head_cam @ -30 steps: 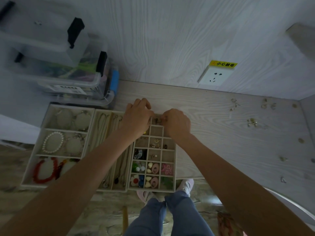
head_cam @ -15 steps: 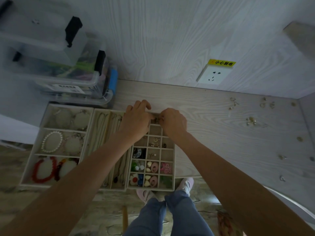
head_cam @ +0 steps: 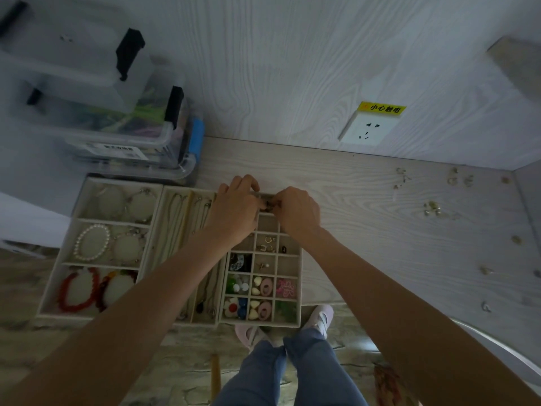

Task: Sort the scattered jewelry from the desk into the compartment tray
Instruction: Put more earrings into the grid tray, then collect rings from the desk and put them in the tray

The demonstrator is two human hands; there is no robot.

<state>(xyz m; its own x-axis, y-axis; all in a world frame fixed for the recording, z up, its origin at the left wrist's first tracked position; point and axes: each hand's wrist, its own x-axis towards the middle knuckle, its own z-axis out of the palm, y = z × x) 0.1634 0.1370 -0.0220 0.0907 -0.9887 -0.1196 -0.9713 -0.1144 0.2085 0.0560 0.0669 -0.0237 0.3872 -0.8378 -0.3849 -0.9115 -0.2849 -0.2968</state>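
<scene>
Both hands are bunched together over the far row of the small-cell compartment tray point(head_cam: 288, 315), so whatever is being worked on there is mostly hidden. The left hand point(head_cam: 234, 213) and right hand point(head_cam: 297, 210) are curled in with fingertips nearly touching, and a tiny dark piece point(head_cam: 268, 205) can just be made out between them. Each grip is pinched narrow, but which hand actually has the piece can't be told. The top cells are blocked by knuckles and wrists.

Scattered jewelry point(head_cam: 431, 208) is left well apart on the pale wood-grain bench point(head_cam: 366, 244), over to the right; the bits are too small and blurred to be named. The bench's right end is cut off by the frame.

To the left, a long-slot necklace tray point(head_cam: 172, 230) is partly covered by the left forearm, and a bracelet tray point(head_cam: 70, 244) is seen with a pearl bracelet point(head_cam: 92, 243) and red bead bracelet point(head_cam: 77, 291). All the trays look velvety and beige. Stacked clear plastic bins point(head_cam: 111, 112) are pushed against the wall, beside a white socket point(head_cam: 370, 128) with a yellow label.
</scene>
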